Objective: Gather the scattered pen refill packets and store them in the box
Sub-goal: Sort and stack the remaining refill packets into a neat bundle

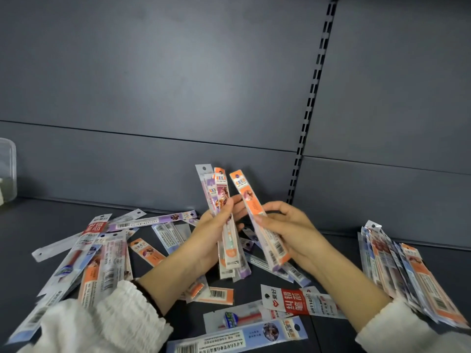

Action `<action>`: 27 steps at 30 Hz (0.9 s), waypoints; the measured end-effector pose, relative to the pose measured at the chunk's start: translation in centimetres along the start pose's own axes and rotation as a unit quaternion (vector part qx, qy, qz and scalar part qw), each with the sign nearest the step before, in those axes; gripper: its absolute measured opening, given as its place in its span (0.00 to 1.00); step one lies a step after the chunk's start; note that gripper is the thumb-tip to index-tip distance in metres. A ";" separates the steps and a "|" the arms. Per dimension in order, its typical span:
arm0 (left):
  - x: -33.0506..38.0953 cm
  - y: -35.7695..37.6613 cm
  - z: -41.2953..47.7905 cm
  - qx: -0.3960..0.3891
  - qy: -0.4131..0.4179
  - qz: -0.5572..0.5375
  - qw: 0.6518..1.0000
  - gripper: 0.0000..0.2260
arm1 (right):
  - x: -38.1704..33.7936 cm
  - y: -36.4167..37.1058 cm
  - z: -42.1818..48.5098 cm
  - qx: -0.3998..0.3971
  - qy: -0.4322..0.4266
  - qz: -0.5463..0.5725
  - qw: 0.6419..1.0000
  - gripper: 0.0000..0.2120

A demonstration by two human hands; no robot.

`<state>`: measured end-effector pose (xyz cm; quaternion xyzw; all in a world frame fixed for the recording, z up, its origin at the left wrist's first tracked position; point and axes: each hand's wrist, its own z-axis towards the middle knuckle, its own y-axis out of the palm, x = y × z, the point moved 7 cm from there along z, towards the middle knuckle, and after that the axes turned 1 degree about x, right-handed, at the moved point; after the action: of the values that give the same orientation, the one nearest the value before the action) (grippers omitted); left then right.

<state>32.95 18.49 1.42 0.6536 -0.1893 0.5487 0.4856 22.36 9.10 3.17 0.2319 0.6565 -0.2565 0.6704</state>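
Many long narrow pen refill packets lie scattered over a dark shelf (331, 335). My left hand (216, 230) grips an upright bundle of several packets (221, 192), orange, white and purple. My right hand (288, 225) pinches a single orange packet (251, 200), tilted and close beside the bundle. A loose heap of packets (102, 253) lies on the left, a stacked pile (400, 266) on the right, and a red-and-white packet (293, 300) with others lies in front. A clear plastic box (7, 171) stands at the far left edge, mostly cut off.
The dark grey back panel (178, 85) rises right behind the shelf, with a slotted upright rail (313, 98) right of centre. White knitted sleeves (102, 324) cover both forearms at the bottom of the view.
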 end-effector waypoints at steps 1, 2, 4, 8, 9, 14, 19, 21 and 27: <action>-0.2 0.4 -0.1 -0.016 -0.011 0.000 1.000 0.14 | 0.1 0.8 -0.2 -0.004 0.001 0.009 1.000 0.10; -0.4 0.6 -0.3 -0.028 -0.021 -0.005 0.999 0.15 | 0.1 1.4 -0.5 -0.005 -0.001 0.011 1.000 0.09; -0.4 1.0 -0.4 -0.047 -0.026 -0.013 0.998 0.17 | 0.0 2.0 -1.0 0.010 -0.017 -0.007 1.000 0.08; 0.0 1.8 -0.5 -0.075 -0.009 -0.005 0.997 0.21 | -0.7 2.1 -1.5 0.050 -0.062 -0.023 0.997 0.09; 0.2 1.9 -0.6 -0.077 -0.001 0.007 0.997 0.20 | -0.9 2.1 -1.6 0.051 -0.073 -0.028 0.996 0.10; 1.1 1.6 -0.3 -0.070 0.033 -0.007 0.997 0.10 | -1.6 2.4 -1.3 -0.012 -0.113 -0.083 0.990 0.08; 3.1 -2.0 0.8 0.036 0.063 -0.069 0.995 0.07 | -0.3 -2.1 0.5 0.033 -0.047 -0.294 0.954 0.08; 3.5 -3.1 1.0 0.053 0.063 -0.089 0.993 0.07 | 1.3 -3.1 0.8 -0.031 0.005 -0.428 0.903 0.17; 3.5 -3.8 1.2 0.051 0.051 -0.093 0.993 0.08 | 2.7 -2.3 0.5 -0.094 0.007 -0.492 0.865 0.22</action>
<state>37.69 20.16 3.02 0.6637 -0.0744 0.5429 0.5092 21.27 6.88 0.52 -0.1836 0.7114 -0.4884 0.4709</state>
